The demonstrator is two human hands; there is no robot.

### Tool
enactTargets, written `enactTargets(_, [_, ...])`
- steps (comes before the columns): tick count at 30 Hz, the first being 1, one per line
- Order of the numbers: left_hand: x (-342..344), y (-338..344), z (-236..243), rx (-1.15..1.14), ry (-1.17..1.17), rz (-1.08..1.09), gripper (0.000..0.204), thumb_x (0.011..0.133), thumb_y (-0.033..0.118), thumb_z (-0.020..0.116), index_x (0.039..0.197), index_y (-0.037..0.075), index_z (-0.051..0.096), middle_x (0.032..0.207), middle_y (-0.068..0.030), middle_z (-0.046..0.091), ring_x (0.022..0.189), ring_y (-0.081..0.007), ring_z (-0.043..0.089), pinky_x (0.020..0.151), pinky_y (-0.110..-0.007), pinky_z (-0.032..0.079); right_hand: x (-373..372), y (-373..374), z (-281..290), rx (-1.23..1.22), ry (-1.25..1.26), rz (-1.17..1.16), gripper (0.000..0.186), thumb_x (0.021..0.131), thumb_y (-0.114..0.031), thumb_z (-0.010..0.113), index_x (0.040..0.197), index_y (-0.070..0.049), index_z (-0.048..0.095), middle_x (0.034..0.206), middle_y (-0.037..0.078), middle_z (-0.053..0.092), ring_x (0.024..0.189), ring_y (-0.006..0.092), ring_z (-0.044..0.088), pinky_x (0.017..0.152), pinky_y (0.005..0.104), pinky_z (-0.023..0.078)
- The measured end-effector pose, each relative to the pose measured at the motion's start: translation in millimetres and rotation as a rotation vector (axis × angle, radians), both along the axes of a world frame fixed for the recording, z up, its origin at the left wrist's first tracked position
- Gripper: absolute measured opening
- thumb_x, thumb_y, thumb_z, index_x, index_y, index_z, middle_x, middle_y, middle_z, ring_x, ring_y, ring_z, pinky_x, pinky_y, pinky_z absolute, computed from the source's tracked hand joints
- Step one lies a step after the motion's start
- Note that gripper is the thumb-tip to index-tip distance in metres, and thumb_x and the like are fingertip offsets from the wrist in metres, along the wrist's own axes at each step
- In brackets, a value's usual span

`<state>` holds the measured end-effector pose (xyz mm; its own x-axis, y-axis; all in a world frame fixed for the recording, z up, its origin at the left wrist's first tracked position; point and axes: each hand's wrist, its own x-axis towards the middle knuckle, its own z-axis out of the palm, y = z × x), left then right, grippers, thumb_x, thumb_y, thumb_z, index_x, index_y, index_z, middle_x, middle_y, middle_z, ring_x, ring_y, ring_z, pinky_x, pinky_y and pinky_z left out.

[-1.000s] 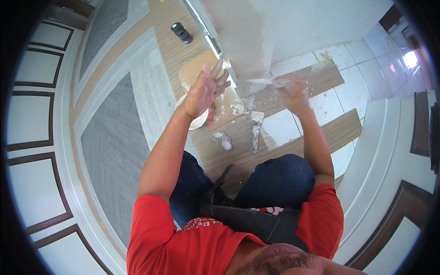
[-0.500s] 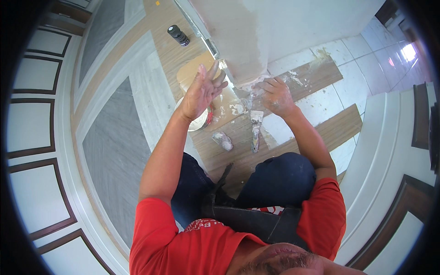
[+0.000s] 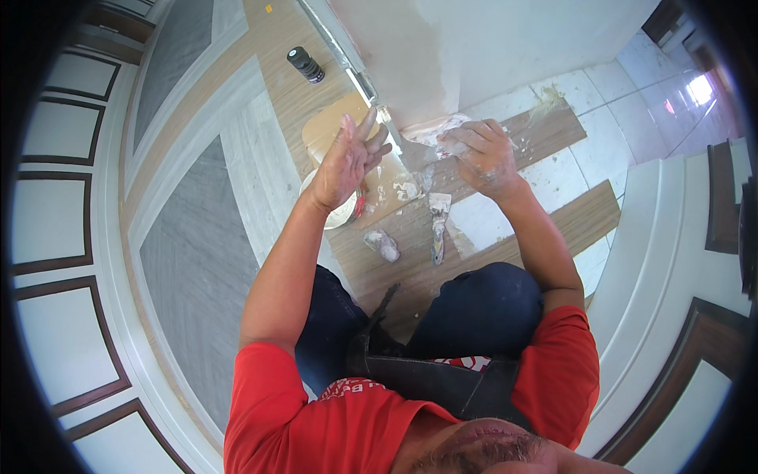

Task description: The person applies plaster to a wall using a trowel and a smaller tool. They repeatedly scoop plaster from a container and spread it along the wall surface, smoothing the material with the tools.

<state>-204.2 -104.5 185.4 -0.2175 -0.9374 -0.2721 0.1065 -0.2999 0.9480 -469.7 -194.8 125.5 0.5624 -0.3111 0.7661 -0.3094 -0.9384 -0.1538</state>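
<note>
My right hand (image 3: 483, 158) is curled round a scraper (image 3: 418, 153), its fingers pressed together over the whitened grip. The scraper sits low by the foot of the wall (image 3: 497, 59), blade pointing left toward the wall's corner; I cannot tell whether the blade touches the wall. White smears are noted on the hand.

My left hand (image 3: 347, 166) is raised with fingers spread, above a tan board (image 3: 320, 125) and partly in front of a round white tub (image 3: 341, 216). Its fingertips lie near the lower end of a metal strip (image 3: 341, 41) along the corner; contact cannot be determined.

On the floor, between my hands and knees, lie a second scraper (image 3: 439, 225), smeared white, and to its left a whitish lump (image 3: 382, 246) of unclear kind. A black bottle (image 3: 305, 65) stands beyond the board. Wood-look planks (image 3: 545, 130) and white tiles (image 3: 480, 223) alternate on the right.
</note>
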Motion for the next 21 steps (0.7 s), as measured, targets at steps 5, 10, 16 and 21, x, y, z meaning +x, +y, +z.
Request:
enactTargets(5, [3.6, -1.8, -4.5, 0.001, 0.009, -0.003, 0.114, 0.093, 0.087, 0.016, 0.162, -0.001, -0.007, 0.168, -0.0281, 0.008, 0.154, -0.0441, 0.02, 0.127, -0.047, 0.01, 2.9, -0.7, 27.1, -0.029, -0.082, -0.027, 0.039, 0.067, 0.001, 0.068, 0.103, -0.011, 0.075, 0.1, 0.003, 0.072, 0.091, 0.0229, 0.068, 0.075, 0.0381, 0.05])
enactTargets(10, [1.1, -1.0, -2.9, 0.004, 0.028, 0.012, 0.115, 0.093, 0.087, 0.02, 0.162, -0.002, -0.007, 0.168, -0.03, 0.007, 0.154, -0.0446, 0.021, 0.128, -0.047, 0.01, 3.2, -2.7, 53.5, -0.04, -0.155, -0.045, 0.039, 0.065, 0.006, 0.07, 0.099, -0.011, 0.075, 0.098, 0.003, 0.073, 0.088, 0.0232, 0.068, 0.074, 0.0377, 0.05])
enactTargets(16, [-0.5, -0.4, 1.4, -0.003, 0.003, -0.009, 0.116, 0.093, 0.087, 0.019, 0.161, -0.002, -0.008, 0.166, -0.0351, 0.005, 0.153, -0.0456, 0.021, 0.128, -0.047, 0.009, -10.9, -8.0, 77.2, 0.003, -0.385, -0.124, 0.034, 0.069, 0.007, 0.072, 0.098, -0.011, 0.075, 0.099, 0.005, 0.075, 0.088, 0.0242, 0.069, 0.077, 0.0377, 0.052])
enactTargets(21, [-0.7, 0.0, 3.1, 0.007, -0.004, -0.009, 0.115, 0.093, 0.087, 0.018, 0.161, -0.002, -0.008, 0.167, -0.0307, 0.009, 0.153, -0.0456, 0.021, 0.127, -0.047, 0.01, -17.8, 2.4, 31.6, 0.139, -0.155, -0.076, 0.032, 0.071, 0.008, 0.07, 0.098, -0.009, 0.074, 0.1, 0.007, 0.075, 0.09, 0.0263, 0.069, 0.077, 0.0382, 0.054])
